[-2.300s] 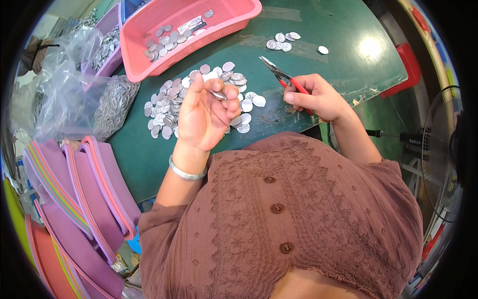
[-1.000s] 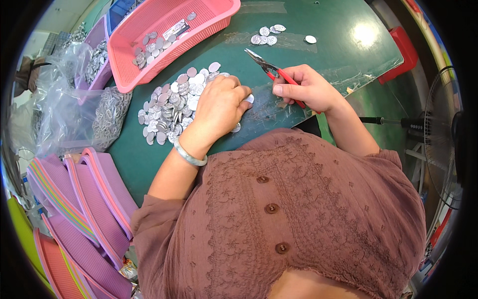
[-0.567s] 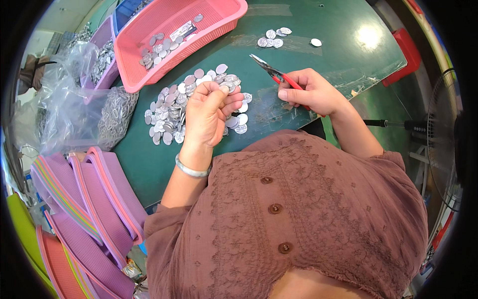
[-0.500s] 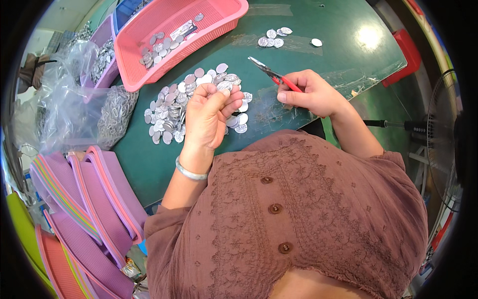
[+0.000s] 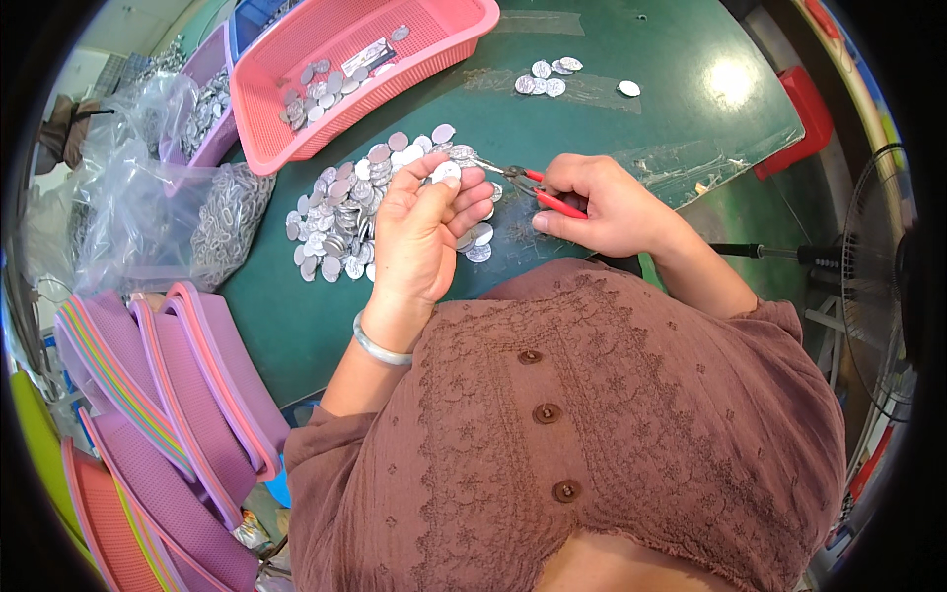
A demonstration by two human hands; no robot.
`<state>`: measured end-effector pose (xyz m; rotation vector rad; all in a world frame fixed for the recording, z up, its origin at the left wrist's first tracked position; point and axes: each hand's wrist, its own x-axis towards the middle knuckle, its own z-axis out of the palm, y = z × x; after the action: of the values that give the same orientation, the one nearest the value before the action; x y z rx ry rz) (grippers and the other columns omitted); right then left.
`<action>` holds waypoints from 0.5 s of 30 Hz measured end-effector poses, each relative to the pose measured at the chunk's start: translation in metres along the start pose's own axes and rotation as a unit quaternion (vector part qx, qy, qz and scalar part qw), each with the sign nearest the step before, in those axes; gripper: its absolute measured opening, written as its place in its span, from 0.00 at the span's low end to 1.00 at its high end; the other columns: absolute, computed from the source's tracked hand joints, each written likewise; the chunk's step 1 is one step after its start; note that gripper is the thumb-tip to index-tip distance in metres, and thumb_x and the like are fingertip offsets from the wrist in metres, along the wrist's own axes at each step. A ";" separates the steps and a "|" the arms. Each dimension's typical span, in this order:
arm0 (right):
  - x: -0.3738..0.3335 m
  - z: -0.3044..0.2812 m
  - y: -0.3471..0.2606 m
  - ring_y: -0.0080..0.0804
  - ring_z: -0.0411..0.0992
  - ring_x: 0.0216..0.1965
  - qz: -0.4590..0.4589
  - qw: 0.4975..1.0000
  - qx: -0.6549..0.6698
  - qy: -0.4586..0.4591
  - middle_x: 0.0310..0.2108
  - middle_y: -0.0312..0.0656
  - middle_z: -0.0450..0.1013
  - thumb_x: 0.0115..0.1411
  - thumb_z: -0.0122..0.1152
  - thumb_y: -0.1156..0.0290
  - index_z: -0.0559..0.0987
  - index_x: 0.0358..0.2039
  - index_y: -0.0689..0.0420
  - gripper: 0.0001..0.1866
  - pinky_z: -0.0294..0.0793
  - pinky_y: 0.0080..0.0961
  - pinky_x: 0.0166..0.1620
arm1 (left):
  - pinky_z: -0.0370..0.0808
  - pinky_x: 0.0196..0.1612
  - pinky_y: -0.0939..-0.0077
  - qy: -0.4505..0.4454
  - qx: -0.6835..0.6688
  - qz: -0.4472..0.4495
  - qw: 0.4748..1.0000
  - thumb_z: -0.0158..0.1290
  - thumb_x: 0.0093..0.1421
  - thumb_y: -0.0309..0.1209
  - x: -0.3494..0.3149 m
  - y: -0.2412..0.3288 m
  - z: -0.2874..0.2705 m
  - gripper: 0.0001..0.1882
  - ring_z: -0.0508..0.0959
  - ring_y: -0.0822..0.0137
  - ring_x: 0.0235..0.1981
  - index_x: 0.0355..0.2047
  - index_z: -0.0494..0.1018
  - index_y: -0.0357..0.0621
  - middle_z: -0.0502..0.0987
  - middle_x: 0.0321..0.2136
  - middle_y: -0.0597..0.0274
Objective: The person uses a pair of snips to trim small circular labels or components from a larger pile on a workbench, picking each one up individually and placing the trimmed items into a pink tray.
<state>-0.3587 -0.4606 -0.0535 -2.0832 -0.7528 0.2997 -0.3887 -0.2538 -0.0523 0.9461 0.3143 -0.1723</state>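
Between thumb and fingers my left hand (image 5: 422,212) pinches a flat, oval silvery metal disc (image 5: 447,173). My right hand (image 5: 607,205) grips red-handled pliers (image 5: 552,194), whose handles are spread apart. The pliers' jaws point left and reach to the fingertips of my left hand, near the disc; I cannot tell whether they touch it. Beneath and beside my left hand lies a heap of similar silvery discs (image 5: 340,222) on the green table (image 5: 533,286). Part of the heap is hidden by that hand.
A pink basket (image 5: 409,94) with some discs stands behind the heap. Further right lies a small group of discs (image 5: 540,81), with a single disc (image 5: 628,89) beside it. At left are a clear bag of metal links (image 5: 222,222) and stacked purple baskets (image 5: 212,385). A fan (image 5: 873,286) stands right.
My right hand has swung the pliers leftward and down, bringing their jaws to my left fingertips, and the handles have spread. My left hand has turned slightly, still holding the disc.
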 end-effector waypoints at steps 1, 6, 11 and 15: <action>0.000 0.000 -0.001 0.38 0.66 0.24 0.003 1.000 -0.003 -0.003 0.21 0.43 0.67 0.46 0.64 0.65 0.72 0.22 0.62 0.13 0.65 0.29 0.27 | 0.77 0.37 0.72 -0.004 0.006 -0.005 1.000 0.45 0.59 0.23 0.000 -0.001 0.000 0.05 0.78 0.61 0.33 0.36 0.66 0.37 0.75 0.32 0.49; 0.003 0.003 -0.001 0.39 0.66 0.24 -0.012 1.000 -0.010 -0.004 0.21 0.44 0.66 0.47 0.62 0.63 0.72 0.22 0.61 0.14 0.65 0.30 0.28 | 0.77 0.36 0.72 -0.021 0.016 -0.009 1.000 0.46 0.60 0.27 0.001 -0.003 -0.003 0.06 0.78 0.62 0.32 0.36 0.67 0.37 0.76 0.31 0.51; 0.004 0.003 -0.002 0.41 0.67 0.24 -0.006 0.999 -0.034 -0.013 0.21 0.44 0.67 0.49 0.61 0.62 0.72 0.22 0.61 0.14 0.65 0.32 0.28 | 0.78 0.36 0.71 -0.028 0.042 0.004 0.999 0.46 0.61 0.28 0.001 -0.004 -0.006 0.07 0.79 0.61 0.31 0.37 0.68 0.38 0.76 0.31 0.52; 0.005 0.003 -0.002 0.41 0.67 0.24 -0.001 0.999 -0.036 -0.017 0.21 0.45 0.67 0.49 0.60 0.62 0.73 0.22 0.61 0.14 0.65 0.32 0.27 | 0.77 0.36 0.72 -0.029 0.059 0.009 0.998 0.46 0.60 0.28 0.000 -0.004 -0.005 0.07 0.78 0.64 0.32 0.37 0.69 0.39 0.76 0.31 0.54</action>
<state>-0.3575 -0.4545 -0.0531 -2.1489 -0.7975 0.3125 -0.3909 -0.2524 -0.0583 1.0574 0.2436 -0.2042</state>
